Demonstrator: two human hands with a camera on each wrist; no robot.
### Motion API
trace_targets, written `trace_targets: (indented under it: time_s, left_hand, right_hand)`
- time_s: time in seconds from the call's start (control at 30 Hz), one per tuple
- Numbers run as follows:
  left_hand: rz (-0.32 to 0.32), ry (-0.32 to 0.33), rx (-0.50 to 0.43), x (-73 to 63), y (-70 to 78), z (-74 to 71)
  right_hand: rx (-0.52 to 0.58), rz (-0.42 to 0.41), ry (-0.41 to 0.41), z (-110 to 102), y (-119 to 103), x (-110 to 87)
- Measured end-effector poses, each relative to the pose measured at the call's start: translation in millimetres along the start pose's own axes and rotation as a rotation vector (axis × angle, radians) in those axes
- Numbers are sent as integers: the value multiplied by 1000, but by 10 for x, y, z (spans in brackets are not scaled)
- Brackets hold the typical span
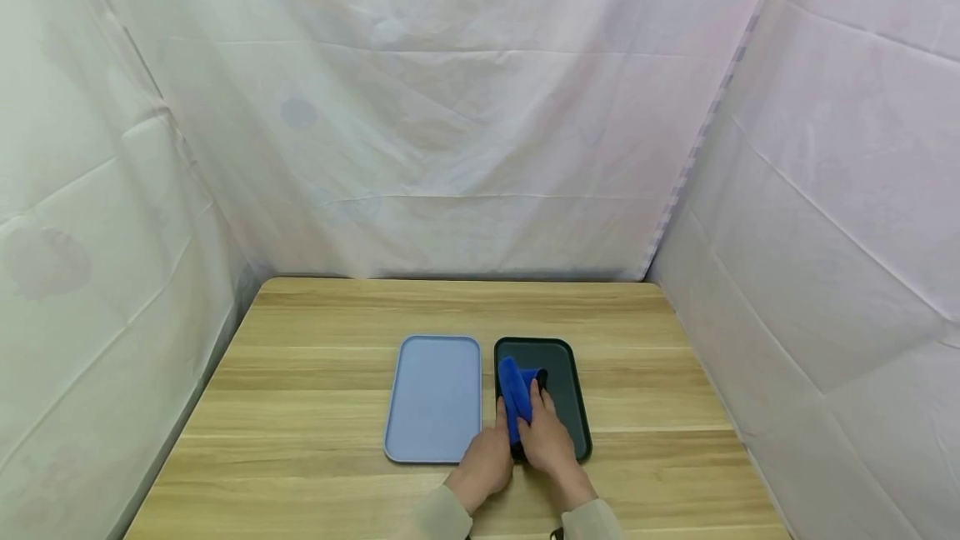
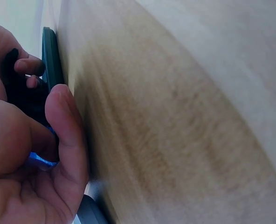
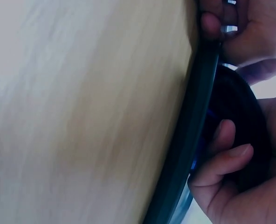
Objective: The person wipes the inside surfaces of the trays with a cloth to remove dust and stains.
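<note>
The blue cloth (image 1: pixel 515 390) lies folded over the dark tray (image 1: pixel 562 362), toward nine o'clock; the right hand (image 1: pixel 547 437) grips it, likely controlling the fold. Whether the left hand (image 1: pixel 490 457), at seven o'clock, grips, I cannot tell.

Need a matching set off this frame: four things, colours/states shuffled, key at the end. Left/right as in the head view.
Things
1. Left tray
2. Right tray
3. Cloth
4. Table

Colours/states
A. Bright blue, being handled
B. Wood-grained, trays on top
C. Dark green
D. Pale blue, nothing on it

Pairs: 1-D, 2-C, 3-A, 4-B
</note>
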State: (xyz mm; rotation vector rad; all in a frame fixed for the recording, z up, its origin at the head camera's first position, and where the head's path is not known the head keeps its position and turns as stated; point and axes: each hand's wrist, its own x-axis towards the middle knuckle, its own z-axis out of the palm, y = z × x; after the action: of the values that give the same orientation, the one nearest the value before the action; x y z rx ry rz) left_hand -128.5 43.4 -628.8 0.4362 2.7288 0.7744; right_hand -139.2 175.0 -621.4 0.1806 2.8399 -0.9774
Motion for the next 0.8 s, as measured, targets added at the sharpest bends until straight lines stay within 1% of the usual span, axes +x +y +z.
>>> trace_targets:
  time_s: [0.23, 0.33, 0.47, 0.63, 0.8]
  left_hand:
    - [2, 4, 3, 1, -14, 9]
    - [-9, -6, -5, 11, -16, 14]
    - [-27, -21, -7, 17, -11, 12]
    - [-31, -12, -5, 9, 6, 3]
    - [-40, -24, 3, 16, 14, 7]
  right_hand:
    - [-11, -60, -37, -110, 109, 17]
    - [-19, -83, -43, -157, 155, 25]
    - [-23, -95, -50, -206, 196, 29]
    - [-35, -118, -47, -243, 247, 46]
    - [-51, -122, -53, -280, 291, 51]
